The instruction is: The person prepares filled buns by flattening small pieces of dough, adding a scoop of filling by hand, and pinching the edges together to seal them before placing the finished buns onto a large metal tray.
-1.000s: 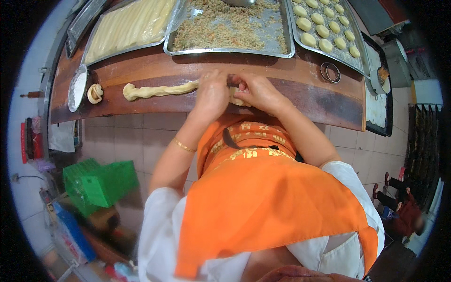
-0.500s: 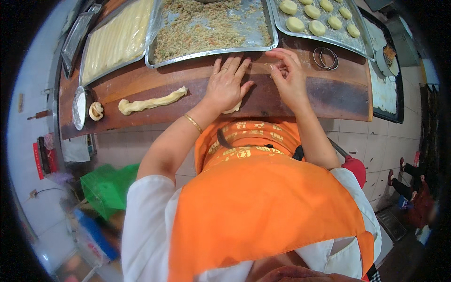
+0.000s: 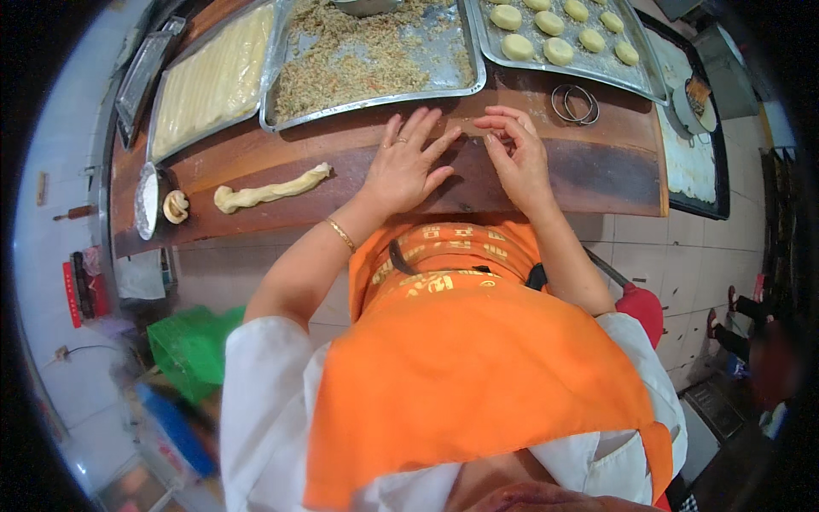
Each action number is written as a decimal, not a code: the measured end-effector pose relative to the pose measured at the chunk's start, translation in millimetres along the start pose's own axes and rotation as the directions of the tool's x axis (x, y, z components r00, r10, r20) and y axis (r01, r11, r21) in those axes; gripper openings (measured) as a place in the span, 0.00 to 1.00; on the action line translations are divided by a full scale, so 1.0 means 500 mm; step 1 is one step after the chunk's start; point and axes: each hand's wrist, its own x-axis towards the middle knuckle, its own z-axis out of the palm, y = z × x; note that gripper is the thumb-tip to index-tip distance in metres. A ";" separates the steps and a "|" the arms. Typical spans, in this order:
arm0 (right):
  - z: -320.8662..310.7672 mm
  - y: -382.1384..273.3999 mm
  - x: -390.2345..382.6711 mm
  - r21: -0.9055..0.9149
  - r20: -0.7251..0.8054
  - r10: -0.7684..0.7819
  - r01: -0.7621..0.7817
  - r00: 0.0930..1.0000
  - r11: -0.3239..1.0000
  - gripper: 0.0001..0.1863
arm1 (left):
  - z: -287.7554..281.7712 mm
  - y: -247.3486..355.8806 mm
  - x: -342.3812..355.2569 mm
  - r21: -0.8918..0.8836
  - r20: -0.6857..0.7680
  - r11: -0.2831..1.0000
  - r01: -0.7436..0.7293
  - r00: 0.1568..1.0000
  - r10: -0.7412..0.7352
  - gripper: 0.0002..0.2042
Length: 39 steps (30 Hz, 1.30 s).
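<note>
Over the wooden table, my left hand (image 3: 408, 164) is spread palm down, fingers apart. Whatever lies beneath its palm is hidden. Beside it on the right, my right hand (image 3: 520, 166) is loosely curved, thumb and fingers apart, with nothing visible in it. A long twisted strip of dough (image 3: 271, 189) lies left of my left hand. Farther left a small coiled piece of dough (image 3: 176, 206) sits against a metal bowl of white flour (image 3: 148, 201). Just beyond my hands is a metal tray (image 3: 380, 104) with crumbly filling spread in it.
At the back right, a metal tray (image 3: 589, 75) holds several round dough pieces. Two thin metal rings (image 3: 575, 104) lie in front of it. A tray of film-covered dough strips (image 3: 213, 85) stands at the back left. A dark baking tray (image 3: 722, 162) and a pot with a brush (image 3: 699, 107) are far right.
My left hand has lifted slightly and its fingers have spread. The bit of dough that showed at its heel is out of sight. The whole view has shifted a little.
</note>
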 end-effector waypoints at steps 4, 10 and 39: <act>0.037 0.005 0.002 0.028 0.015 -0.026 0.026 1.000 0.999 0.09 | 0.012 0.006 0.003 0.061 0.025 0.998 -0.002 1.000 0.000 0.33; 0.094 -0.053 0.085 -0.017 0.169 -0.143 0.148 0.975 0.989 0.09 | 0.001 -0.003 -0.030 -0.213 -0.134 0.974 0.077 0.985 -0.107 0.28; 0.348 -0.032 0.366 -0.494 0.804 -0.086 0.740 0.589 0.456 0.28 | -0.073 -0.095 -0.157 -0.641 0.233 -0.758 -0.125 0.909 -0.347 0.23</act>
